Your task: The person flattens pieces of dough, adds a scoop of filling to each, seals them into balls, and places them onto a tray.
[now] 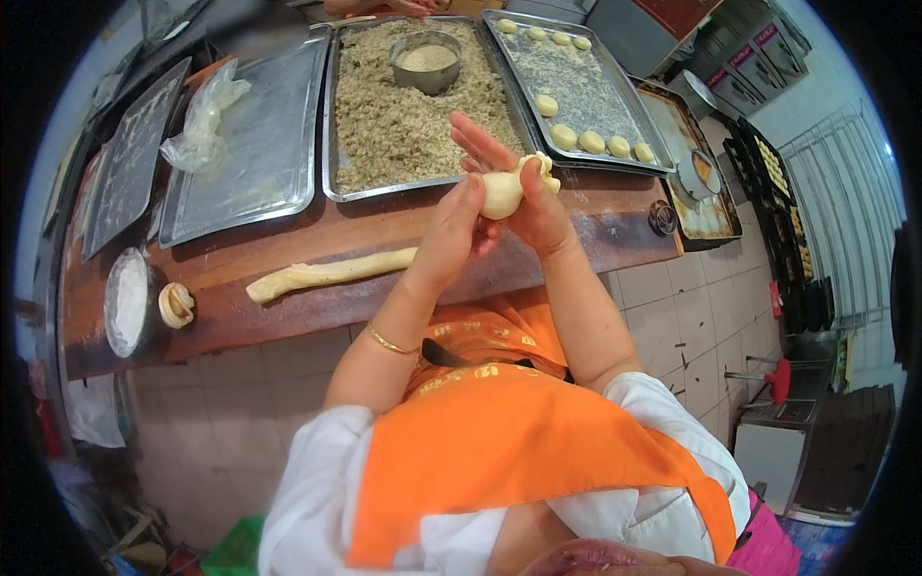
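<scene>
Above the front of the wooden table, both my hands are closed around a pale, smooth dough ball (500, 196). My left hand (449, 223) cups its left side, with some fingers stretched up behind it. My right hand (541, 217) presses its right side with the thumb, and a ruffled bit of dough (549, 174) sticks out past that thumb. Below and to the left lies a long dough roll (327, 275) on the table. Beyond my hands, a tray of crumbly brown filling (403, 132) holds a round metal tin (424, 63).
Several flattened dough rounds (593, 143) sit on a floured tray (583, 86) at the back right. At left are a bowl of white flour (128, 302), a dough scrap (177, 305) and a metal tray (252, 144) with a plastic bag (206, 120). Another person's hands (413, 8) show at the far edge.
</scene>
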### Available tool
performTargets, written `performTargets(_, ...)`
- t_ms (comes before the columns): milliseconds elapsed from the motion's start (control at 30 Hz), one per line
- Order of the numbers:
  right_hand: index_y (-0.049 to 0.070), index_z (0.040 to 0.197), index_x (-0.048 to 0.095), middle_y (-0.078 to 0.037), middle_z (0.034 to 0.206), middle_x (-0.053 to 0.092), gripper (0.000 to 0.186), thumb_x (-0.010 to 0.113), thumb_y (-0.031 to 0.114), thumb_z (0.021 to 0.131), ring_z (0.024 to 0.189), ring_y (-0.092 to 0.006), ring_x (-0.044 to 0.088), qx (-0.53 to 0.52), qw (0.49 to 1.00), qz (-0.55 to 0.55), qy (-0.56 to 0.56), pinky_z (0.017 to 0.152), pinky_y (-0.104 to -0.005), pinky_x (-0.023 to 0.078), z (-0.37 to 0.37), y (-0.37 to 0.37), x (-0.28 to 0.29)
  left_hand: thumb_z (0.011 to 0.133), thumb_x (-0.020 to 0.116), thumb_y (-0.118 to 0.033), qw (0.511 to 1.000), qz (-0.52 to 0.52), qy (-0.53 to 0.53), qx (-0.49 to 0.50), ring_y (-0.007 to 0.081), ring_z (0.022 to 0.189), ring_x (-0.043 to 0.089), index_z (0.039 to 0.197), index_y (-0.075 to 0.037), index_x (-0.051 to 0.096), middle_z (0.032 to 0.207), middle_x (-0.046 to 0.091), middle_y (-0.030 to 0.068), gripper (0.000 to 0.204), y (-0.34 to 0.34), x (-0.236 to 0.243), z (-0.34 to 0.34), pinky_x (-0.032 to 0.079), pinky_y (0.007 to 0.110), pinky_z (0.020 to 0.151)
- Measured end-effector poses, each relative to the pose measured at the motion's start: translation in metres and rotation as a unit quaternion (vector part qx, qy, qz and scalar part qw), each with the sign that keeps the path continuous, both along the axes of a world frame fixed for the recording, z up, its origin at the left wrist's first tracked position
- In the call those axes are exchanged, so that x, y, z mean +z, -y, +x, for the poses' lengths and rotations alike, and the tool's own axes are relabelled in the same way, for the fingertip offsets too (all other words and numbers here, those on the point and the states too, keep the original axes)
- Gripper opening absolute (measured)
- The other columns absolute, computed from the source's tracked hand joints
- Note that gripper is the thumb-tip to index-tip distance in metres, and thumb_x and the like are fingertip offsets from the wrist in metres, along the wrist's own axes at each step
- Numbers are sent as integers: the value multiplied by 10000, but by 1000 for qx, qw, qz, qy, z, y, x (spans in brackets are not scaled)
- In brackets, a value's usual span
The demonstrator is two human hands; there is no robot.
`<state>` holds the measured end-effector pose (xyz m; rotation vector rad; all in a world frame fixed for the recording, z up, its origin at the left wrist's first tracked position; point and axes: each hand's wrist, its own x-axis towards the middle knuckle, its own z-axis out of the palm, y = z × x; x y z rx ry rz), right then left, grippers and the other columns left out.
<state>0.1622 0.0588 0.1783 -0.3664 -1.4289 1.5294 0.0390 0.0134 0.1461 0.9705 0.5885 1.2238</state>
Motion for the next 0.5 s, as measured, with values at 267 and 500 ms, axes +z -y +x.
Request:
performTargets(267,34,1218,678,-168,1542,394,655,262,516,1064,1476,-284,274,54,996,2,71,1188,-429,231,9,-17,-22,1041,346,-555,915,173,-84,354,61,576,470,1087,-38,545,740,532,-4,556,-12,-11,47,359,206,488)
performTargets(500,42,1237,666,-171,1539,397,653,285,539,1053,1467,-285,294,57,997,9,48,1185,-425,230,7,-15,-22,1028,495,-452,995,57,-65,51,46,567,454,1208,-56,480,825,544,3,435,-1,-18,1,341,189,464)
